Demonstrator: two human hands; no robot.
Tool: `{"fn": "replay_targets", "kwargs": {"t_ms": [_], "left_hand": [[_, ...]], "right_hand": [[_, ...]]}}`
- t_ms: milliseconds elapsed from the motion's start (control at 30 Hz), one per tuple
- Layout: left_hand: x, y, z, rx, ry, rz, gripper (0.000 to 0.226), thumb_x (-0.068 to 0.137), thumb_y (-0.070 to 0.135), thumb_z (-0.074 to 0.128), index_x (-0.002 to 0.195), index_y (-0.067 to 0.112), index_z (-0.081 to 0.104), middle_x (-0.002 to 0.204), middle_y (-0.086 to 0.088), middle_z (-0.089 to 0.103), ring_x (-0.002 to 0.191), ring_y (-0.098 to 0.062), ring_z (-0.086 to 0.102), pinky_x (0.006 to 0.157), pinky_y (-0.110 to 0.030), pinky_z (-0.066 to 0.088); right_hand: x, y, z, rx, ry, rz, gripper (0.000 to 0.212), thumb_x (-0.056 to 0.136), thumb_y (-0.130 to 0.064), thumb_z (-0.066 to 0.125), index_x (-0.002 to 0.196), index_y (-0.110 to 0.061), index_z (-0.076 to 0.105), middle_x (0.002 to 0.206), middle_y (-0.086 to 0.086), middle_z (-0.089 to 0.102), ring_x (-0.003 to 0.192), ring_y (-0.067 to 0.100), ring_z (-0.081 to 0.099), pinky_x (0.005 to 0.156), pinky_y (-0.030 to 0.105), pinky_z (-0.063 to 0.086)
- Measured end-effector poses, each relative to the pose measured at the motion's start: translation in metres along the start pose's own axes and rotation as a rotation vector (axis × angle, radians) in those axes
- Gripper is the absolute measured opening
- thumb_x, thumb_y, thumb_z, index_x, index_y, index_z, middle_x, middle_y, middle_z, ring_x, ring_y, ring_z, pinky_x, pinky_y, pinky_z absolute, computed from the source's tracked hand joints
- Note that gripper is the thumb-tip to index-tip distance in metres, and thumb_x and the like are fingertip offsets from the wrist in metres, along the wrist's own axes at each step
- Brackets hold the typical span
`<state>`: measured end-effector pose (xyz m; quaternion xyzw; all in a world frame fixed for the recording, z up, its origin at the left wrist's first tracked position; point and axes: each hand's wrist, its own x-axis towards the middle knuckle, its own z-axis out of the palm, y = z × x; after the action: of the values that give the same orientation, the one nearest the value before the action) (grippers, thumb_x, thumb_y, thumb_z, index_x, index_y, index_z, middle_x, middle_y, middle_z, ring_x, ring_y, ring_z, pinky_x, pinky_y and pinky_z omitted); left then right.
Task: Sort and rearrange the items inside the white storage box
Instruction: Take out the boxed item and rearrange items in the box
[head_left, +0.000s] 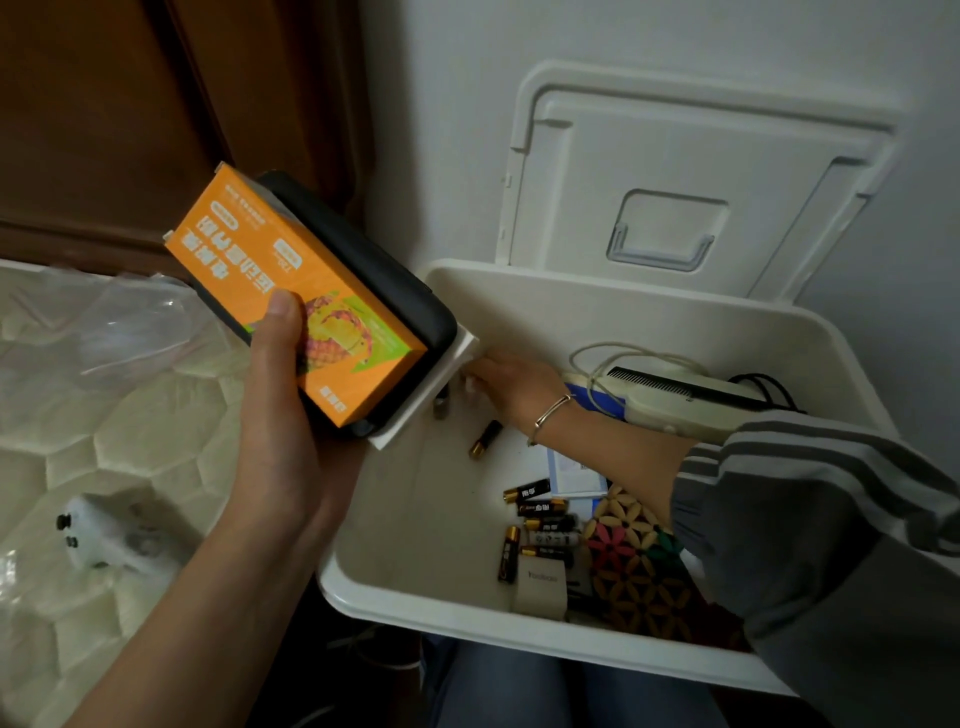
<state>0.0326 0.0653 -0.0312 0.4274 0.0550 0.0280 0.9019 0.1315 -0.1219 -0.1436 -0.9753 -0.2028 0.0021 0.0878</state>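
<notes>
The white storage box (613, 306) stands open in front of me, its lid (691, 171) leaning on the wall behind. My left hand (280, 415) holds a stack above the box's left rim: an orange carton (291, 291) on a black case (363, 270) and a flat white piece (431, 400). My right hand (509, 384) reaches down into the box's far left part, fingertips hidden behind the stack, near a small dark cylinder (441, 405). Several black-and-gold batteries (535, 514) lie loose on the box floor.
Inside the box are a cream comb-like device (675, 395) with a cord, a blue-and-white leaflet (576, 473), a white charger (540, 592) and a woven flower-patterned mat (639, 566). A quilted mattress (130, 457) with clear plastic and a small white gadget (98, 535) lies left.
</notes>
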Motion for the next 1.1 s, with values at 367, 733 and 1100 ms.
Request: {"fn": "replay_targets", "kwargs": {"t_ms": [367,733,1100], "left_hand": [[0.001,0.0,0.001,-0.003,-0.018,0.015,0.038,0.092,0.043,0.053,0.122,0.02,0.058,0.122,-0.005,0.067,0.114,-0.023,0.063,0.088,-0.042,0.054],[0.002,0.001,0.001,-0.007,0.009,0.006,0.044,0.092,0.044,0.053,0.128,0.019,0.054,0.123,-0.004,0.067,0.116,-0.023,0.062,0.096,-0.045,0.05],[0.001,0.001,0.002,-0.017,0.019,0.007,0.041,0.094,0.042,0.051,0.127,0.018,0.054,0.125,-0.006,0.065,0.118,-0.023,0.061,0.099,-0.046,0.049]], "right_hand": [[0.016,-0.004,0.001,0.07,-0.018,0.06,0.023,0.094,-0.02,0.05,0.112,-0.02,0.065,0.115,0.006,0.06,0.104,0.027,0.057,0.079,0.028,0.04],[-0.004,-0.031,-0.011,0.263,0.043,0.267,0.022,0.092,-0.028,0.053,0.096,-0.006,0.058,0.089,0.013,0.063,0.082,0.029,0.06,0.067,0.032,0.042],[0.003,-0.053,0.016,0.448,-0.149,0.497,0.028,0.093,-0.029,0.05,0.092,-0.004,0.063,0.092,0.016,0.068,0.087,0.03,0.064,0.074,0.031,0.049]]}}
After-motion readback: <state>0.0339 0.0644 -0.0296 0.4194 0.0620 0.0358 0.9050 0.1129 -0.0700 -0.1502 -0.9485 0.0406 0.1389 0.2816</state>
